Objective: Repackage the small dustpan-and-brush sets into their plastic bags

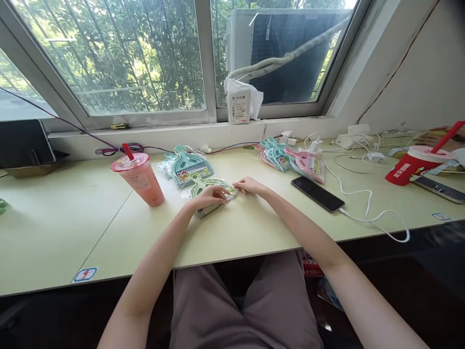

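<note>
The left hand is resting on the green packet, fingers curled over its top; whether they are gripping, I cannot tell. The right hand is pinching the packet's right corner. The packet is lying right of the pink drink, and the phone is lying farther right of that drink.

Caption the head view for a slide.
Left hand over a green packet, right hand at its corner, between a pink drink and a cabled phone.

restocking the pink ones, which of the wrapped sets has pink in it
The pile of wrapped sets beside the black phone; the others show only blue or green.
</note>
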`<state>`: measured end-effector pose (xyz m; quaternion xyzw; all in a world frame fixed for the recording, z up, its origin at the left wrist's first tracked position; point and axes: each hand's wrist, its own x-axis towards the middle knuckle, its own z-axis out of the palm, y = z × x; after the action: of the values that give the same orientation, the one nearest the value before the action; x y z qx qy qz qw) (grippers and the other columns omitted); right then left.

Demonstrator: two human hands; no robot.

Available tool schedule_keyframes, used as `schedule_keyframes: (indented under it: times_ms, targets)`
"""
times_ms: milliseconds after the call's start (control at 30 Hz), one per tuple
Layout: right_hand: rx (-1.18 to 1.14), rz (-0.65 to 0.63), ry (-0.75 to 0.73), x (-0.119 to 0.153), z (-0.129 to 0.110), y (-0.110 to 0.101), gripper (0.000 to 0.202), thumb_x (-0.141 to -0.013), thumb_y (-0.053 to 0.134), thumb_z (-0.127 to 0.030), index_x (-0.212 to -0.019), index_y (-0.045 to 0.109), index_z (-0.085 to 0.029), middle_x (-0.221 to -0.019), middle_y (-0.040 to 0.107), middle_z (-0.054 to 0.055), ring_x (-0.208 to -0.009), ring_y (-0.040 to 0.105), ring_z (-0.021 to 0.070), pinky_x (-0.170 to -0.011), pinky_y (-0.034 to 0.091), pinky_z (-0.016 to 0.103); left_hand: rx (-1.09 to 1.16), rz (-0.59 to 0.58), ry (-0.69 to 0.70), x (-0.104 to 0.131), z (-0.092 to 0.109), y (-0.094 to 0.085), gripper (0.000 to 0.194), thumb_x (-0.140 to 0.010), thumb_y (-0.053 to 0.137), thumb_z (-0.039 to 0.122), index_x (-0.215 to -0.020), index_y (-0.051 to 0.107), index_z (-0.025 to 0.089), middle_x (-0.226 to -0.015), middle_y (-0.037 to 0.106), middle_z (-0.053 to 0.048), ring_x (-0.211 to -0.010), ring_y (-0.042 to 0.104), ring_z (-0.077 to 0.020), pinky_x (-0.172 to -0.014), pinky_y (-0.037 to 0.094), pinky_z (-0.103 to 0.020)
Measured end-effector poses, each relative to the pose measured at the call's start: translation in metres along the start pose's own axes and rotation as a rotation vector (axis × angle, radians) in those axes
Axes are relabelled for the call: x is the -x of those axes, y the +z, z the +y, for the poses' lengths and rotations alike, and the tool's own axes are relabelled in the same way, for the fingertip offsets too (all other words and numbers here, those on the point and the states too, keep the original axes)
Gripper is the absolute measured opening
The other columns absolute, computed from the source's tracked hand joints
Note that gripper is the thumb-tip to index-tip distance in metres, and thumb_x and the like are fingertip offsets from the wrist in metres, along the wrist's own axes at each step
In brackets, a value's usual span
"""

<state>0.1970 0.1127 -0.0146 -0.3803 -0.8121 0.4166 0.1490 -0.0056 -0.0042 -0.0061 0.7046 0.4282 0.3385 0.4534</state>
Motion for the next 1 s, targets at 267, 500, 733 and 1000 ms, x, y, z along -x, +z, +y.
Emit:
schedule_keyframes:
  times_ms: [267,500,733,1000]
  targets:
    - [0.186,-0.136,-0.043,0.024,-0.012,-0.001,0.029,-0.073,0.065,-0.044,-0.066,0.063,-0.016,-0.058,0.059,-0.001,-0.057,0.05,0.0112,-0.055,0.034,0.022,0.057,-0.232,-0.017,0.005,0.019,0.004,0.048,-0.073,0.076,0.034,-0.118,0.066,0.018,-0.086,0.073,-0.009,-0.08,0.068,-0.0179,-0.074,0.05,-0.028]
    - [0.032,0.255,-0.262,0.031,-0.009,-0.003,0.013,-0.078,0.051,-0.027,-0.068,0.051,-0.018,-0.066,0.056,-0.001,-0.057,0.049,0.0109,-0.058,0.036,0.023,-0.186,0.588,0.166,0.004,0.02,-0.003,0.024,-0.078,0.069,0.031,-0.1,0.069,0.021,-0.114,0.065,-0.01,-0.109,0.06,-0.0249,-0.089,0.05,-0.039]
    - [-0.164,0.774,-0.382,0.037,-0.011,-0.023,0.021,-0.084,0.05,-0.034,-0.071,0.038,-0.022,-0.065,0.043,-0.003,-0.057,0.041,0.0114,-0.058,0.035,0.024,0.027,1.104,0.095,0.001,-0.001,-0.029,0.063,-0.065,0.081,0.039,-0.121,0.056,0.025,-0.137,0.049,-0.012,-0.123,0.05,-0.0279,-0.096,0.047,-0.038]
    - [-0.308,0.67,-0.309,0.028,-0.007,-0.006,0.028,-0.087,0.047,-0.048,-0.082,0.036,-0.023,-0.072,0.047,-0.002,-0.065,0.05,0.0133,-0.06,0.039,0.024,0.527,0.422,-0.074,0.003,-0.006,-0.011,0.046,-0.075,0.072,0.05,-0.11,0.064,0.021,-0.108,0.071,-0.009,-0.102,0.066,-0.0263,-0.085,0.055,-0.035]
